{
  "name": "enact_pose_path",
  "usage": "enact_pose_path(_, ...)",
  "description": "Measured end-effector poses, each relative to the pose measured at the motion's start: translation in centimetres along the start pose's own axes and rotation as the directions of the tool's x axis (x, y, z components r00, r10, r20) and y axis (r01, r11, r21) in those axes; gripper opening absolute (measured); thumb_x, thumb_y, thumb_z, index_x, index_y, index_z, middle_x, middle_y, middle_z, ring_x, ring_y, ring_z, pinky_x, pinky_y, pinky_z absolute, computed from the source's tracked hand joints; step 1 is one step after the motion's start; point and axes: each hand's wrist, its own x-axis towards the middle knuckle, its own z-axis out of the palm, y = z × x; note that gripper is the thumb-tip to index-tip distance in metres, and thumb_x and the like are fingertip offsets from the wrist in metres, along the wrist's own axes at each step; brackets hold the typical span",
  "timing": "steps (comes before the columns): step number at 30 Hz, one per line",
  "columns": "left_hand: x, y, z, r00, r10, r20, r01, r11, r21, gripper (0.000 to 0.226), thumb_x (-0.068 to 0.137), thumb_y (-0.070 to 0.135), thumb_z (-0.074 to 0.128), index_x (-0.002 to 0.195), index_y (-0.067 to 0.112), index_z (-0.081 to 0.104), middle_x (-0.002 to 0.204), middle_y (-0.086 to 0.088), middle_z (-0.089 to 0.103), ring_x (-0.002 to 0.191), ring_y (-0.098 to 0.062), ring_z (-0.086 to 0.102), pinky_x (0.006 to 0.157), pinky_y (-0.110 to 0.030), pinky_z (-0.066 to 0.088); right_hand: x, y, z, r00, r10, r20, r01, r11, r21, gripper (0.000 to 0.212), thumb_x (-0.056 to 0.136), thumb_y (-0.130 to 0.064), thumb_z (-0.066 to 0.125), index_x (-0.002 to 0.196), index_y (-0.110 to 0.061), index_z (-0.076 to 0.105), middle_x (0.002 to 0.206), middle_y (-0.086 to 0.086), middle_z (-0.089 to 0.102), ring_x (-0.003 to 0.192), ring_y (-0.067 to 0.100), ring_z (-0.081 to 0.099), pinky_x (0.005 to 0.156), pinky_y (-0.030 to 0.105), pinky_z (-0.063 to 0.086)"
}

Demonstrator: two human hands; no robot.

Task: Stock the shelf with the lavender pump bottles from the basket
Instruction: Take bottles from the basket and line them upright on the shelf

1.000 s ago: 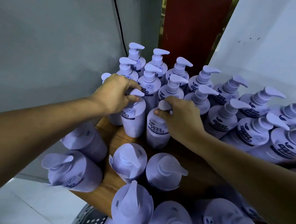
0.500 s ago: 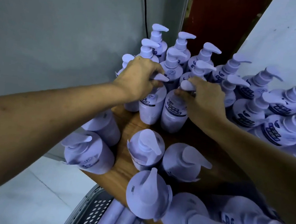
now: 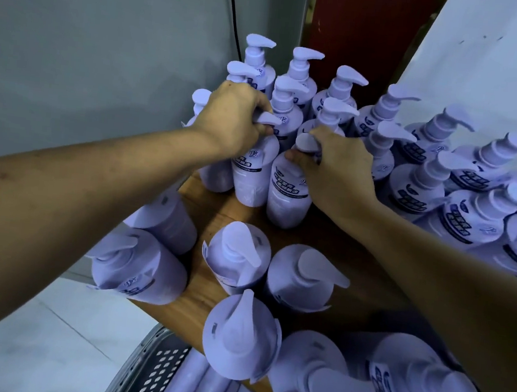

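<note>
Up on the wooden shelf (image 3: 217,215), the left hand (image 3: 233,119) curls its fingers round the pump of one lavender bottle (image 3: 251,179), while the right hand (image 3: 338,164) grips the pump of the neighbouring bottle (image 3: 288,199). Both stand upright, seemingly touching, among many others. Below, the grey basket (image 3: 149,372) holds more, lying down.

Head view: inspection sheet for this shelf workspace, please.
Surface: brown wooden shelf, crowded with upright bottles.
Job's things: lavender plastic pump bottles stand in rows; more lie in the grey perforated basket below.
Clutter: nothing seen.
Grips: left grip holds a pump bottle by its pump head; right grip holds the neighbouring bottle likewise.
Cables: black cable runs down the grey wall.
Surroundings: dark red panel behind, white panel right, pale tiled floor.
</note>
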Motion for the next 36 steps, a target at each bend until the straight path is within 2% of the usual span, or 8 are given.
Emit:
enact_pose_path(7,-0.6,0.1,-0.1,0.994,0.014,0.108,-0.018,0.999,0.041,0.019,0.090,0.022,0.064,0.105,0.012,0.070,0.084,-0.007,0.062,0.085,-0.029,0.055,0.082,-0.035,0.043,0.0,-0.1,-0.1,1.000,0.017,0.003,-0.017,0.999,0.035,0.026,0.089,-0.038,0.066,0.092,-0.014,0.058,0.076,0.000,0.055,0.073,0.018,0.052,0.051,0.020,0.027)
enact_pose_path(12,-3.7,1.2,-1.2,0.997,-0.042,-0.060,0.033,0.988,-0.154,0.044,0.088,0.012,0.064,0.132,0.018,0.058,0.131,-0.007,0.051,0.113,-0.018,0.054,0.093,-0.005,0.032,0.0,0.0,-0.4,1.000,0.009,0.008,-0.009,1.000,0.014,0.030,0.084,-0.042,0.070,0.088,-0.015,0.059,0.072,-0.005,0.055,0.069,0.012,0.052,0.051,0.012,0.027)
enact_pose_path(17,-8.4,4.4,-3.8,0.999,-0.033,0.023,0.040,0.899,-0.435,0.018,0.090,0.012,0.066,0.106,0.019,0.071,0.102,0.005,0.069,0.085,0.003,0.063,0.079,-0.009,0.047,-0.6,-1.3,-2.5,0.996,0.063,0.059,-0.065,0.998,0.027,0.062,0.081,-0.055,0.069,0.123,-0.012,0.055,0.115,0.004,0.060,0.103,0.018,0.056,0.079,0.025,0.045)
enact_pose_path(20,-11.1,5.0,-4.6,0.965,0.018,0.263,0.131,0.832,-0.539,0.012,0.089,0.030,0.064,0.095,0.023,0.072,0.086,0.010,0.074,0.074,0.006,0.063,0.073,-0.010,0.049,-3.5,-3.1,-4.8,0.985,-0.116,-0.126,0.122,0.992,0.036,0.037,0.092,-0.051,0.056,0.108,-0.018,0.065,0.095,-0.004,0.060,0.080,0.005,0.056,0.068,0.019,0.039)
enact_pose_path(23,-12.7,4.3,-5.3,0.899,0.110,0.424,0.163,0.814,-0.557,0.029,0.079,0.044,0.067,0.100,0.026,0.072,0.092,0.016,0.074,0.085,0.004,0.067,0.076,-0.012,0.051,-6.9,-3.8,-6.3,0.978,-0.165,0.130,0.152,0.983,0.103,0.036,0.091,-0.054,0.047,0.089,-0.025,0.069,0.069,-0.013,0.058,0.063,0.001,0.055,0.057,0.020,0.037)
enact_pose_path(26,-13.8,3.4,-4.8,0.883,0.155,0.442,0.044,0.912,-0.407,0.033,0.076,0.051,0.070,0.104,0.033,0.071,0.098,0.017,0.071,0.088,-0.002,0.066,0.073,-0.017,0.051,-9.9,-3.2,-6.7,0.871,-0.182,0.456,0.233,0.971,-0.057,0.045,0.078,-0.072,0.050,0.098,-0.034,0.064,0.086,-0.013,0.057,0.073,0.005,0.058,0.065,0.029,0.047)
enact_pose_path(33,-15.3,3.2,-3.9,0.926,0.171,0.338,-0.002,0.895,-0.447,0.045,0.073,0.048,0.072,0.114,0.031,0.067,0.105,0.027,0.062,0.094,0.015,0.055,0.075,-0.002,0.039,-10.9,-2.4,-5.7,0.852,-0.315,0.417,0.466,0.820,-0.332,0.035,0.089,-0.057,0.050,0.114,-0.032,0.053,0.087,-0.005,0.066,0.077,0.024,0.063,0.059,0.033,0.046)
enact_pose_path(36,-15.6,3.1,-3.8,0.932,0.176,0.317,-0.031,0.910,-0.414,0.035,0.082,0.022,0.073,0.116,0.024,0.067,0.105,0.018,0.067,0.086,0.018,0.054,0.073,0.000,0.037,-10.9,-2.2,-6.1,0.875,-0.220,0.431,0.345,0.908,-0.237,0.034,0.090,-0.052,0.055,0.113,-0.027,0.056,0.072,-0.004,0.060,0.067,0.018,0.059,0.058,0.033,0.045)
